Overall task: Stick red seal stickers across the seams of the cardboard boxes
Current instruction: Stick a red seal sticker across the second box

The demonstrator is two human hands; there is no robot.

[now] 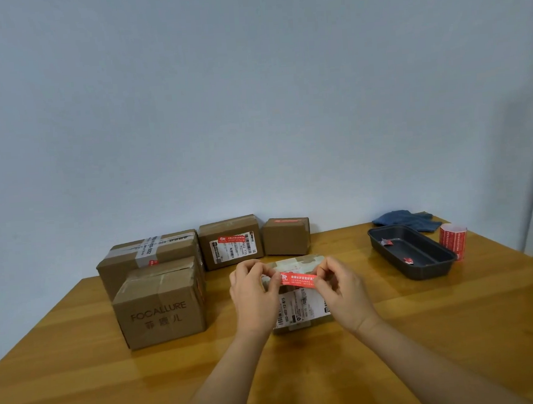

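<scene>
Both hands pinch one red sticker (297, 279); left hand (253, 297) at its 9 o'clock end, right hand (344, 291) at 3 o'clock; I see it over the box (301, 309) at table (425, 332) centre.

Two bare forearms lead to the left grip (253, 297) and the right grip (344, 294), with no sleeves, gloves, rings or watch visible.

Both hands (300, 294) pinch a red sticker (297, 280) over a cardboard box (301, 309).
</scene>
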